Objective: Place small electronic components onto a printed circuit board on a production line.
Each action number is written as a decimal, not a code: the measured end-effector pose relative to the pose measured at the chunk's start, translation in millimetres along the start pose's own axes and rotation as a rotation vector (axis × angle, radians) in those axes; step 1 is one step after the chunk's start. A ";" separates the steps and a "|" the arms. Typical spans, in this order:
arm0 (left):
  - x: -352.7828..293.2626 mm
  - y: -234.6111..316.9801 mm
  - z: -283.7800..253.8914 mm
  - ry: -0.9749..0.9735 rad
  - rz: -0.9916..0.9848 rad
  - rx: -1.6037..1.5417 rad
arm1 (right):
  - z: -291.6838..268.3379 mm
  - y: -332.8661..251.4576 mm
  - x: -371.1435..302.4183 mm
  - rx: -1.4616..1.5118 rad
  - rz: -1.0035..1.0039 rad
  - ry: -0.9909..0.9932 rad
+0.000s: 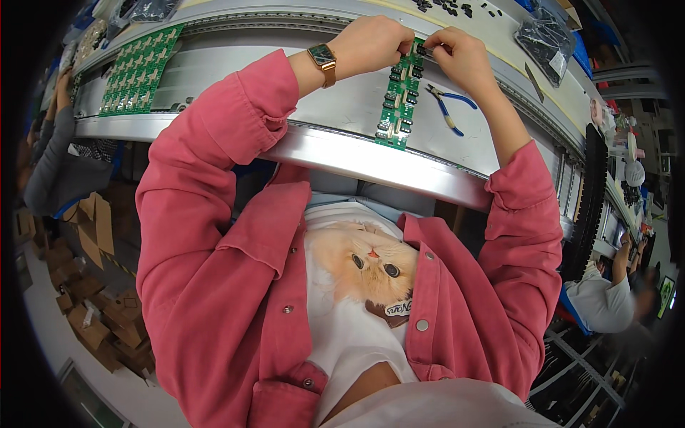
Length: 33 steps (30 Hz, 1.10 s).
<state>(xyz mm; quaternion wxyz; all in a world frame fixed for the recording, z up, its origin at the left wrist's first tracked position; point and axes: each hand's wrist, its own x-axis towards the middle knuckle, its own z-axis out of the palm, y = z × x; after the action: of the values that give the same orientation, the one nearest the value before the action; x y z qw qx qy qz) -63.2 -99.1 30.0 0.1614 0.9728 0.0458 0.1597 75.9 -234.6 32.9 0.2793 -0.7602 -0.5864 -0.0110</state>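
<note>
A narrow green circuit board [399,100] with small black parts along it lies on the grey workbench [335,107] in front of me. My left hand [374,43], with a square watch on its wrist, rests curled on the board's far end. My right hand [460,57] is just to the right of that end, and its fingertips pinch a small black component [423,50] at the board's top edge. Both arms wear pink sleeves.
Blue-handled pliers [448,107] lie right of the board. Loose black components [449,8] and a bag of parts [546,39] sit farther back. A larger green board panel [139,68] lies to the left. Other people sit at far left [50,157] and lower right [606,299]. Cardboard boxes [93,299] cover the floor.
</note>
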 end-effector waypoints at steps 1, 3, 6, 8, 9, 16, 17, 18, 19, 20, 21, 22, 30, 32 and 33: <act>0.1 0.3 0.1 -0.007 -0.002 0.005 | -0.2 0.2 -0.6 0.004 0.006 -0.003; 0.2 -0.7 0.6 -0.005 0.007 0.011 | -0.4 0.2 -1.4 -0.002 -0.001 0.001; -0.1 -2.2 1.8 0.003 0.033 0.026 | -1.3 0.1 -3.4 -0.020 -0.022 0.011; -2.5 -1.8 -3.6 0.009 0.019 0.034 | -3.0 -9.2 -5.3 -0.068 0.005 0.013; -3.6 -0.3 -7.5 0.011 0.006 0.040 | -4.1 -16.3 -8.0 -0.115 0.036 0.014; -41.9 27.2 -56.7 0.119 0.066 -0.111 | 0.9 -71.3 -22.4 -0.512 0.033 -0.112; -52.0 36.3 -65.8 0.104 0.060 -0.140 | 2.4 -73.3 -21.9 -0.512 0.036 -0.112; -63.5 45.8 -73.0 0.089 0.054 -0.169 | 4.0 -74.6 -21.0 -0.511 0.034 -0.124; -75.4 54.6 -78.2 0.089 0.057 -0.170 | 4.5 -77.1 -20.2 -0.512 0.030 -0.136; -85.7 61.9 -81.6 0.052 0.032 -0.165 | 6.2 -77.6 -19.4 -0.510 0.029 -0.149; -93.2 66.7 -84.1 0.014 0.008 -0.160 | 8.0 -78.1 -18.5 -0.508 0.028 -0.162; -99.2 69.0 -83.6 0.012 0.017 -0.163 | 8.9 -78.2 -17.8 -0.512 0.036 -0.160; -130.4 52.3 -25.3 0.207 -0.173 -0.248 | 16.5 -80.1 -10.3 -0.488 0.150 -0.254; -132.3 48.8 -16.5 0.263 -0.195 -0.248 | 17.1 -81.2 -9.1 -0.497 0.172 -0.259; -133.3 47.9 -13.0 0.283 -0.223 -0.235 | 17.0 -81.5 -8.4 -0.491 0.182 -0.261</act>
<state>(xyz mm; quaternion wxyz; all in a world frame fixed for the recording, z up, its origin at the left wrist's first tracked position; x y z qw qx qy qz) -191.6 -159.2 18.0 0.2824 0.9041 0.1566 0.2799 -5.2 -221.8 49.3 0.0092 -0.8497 -0.5264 -0.0296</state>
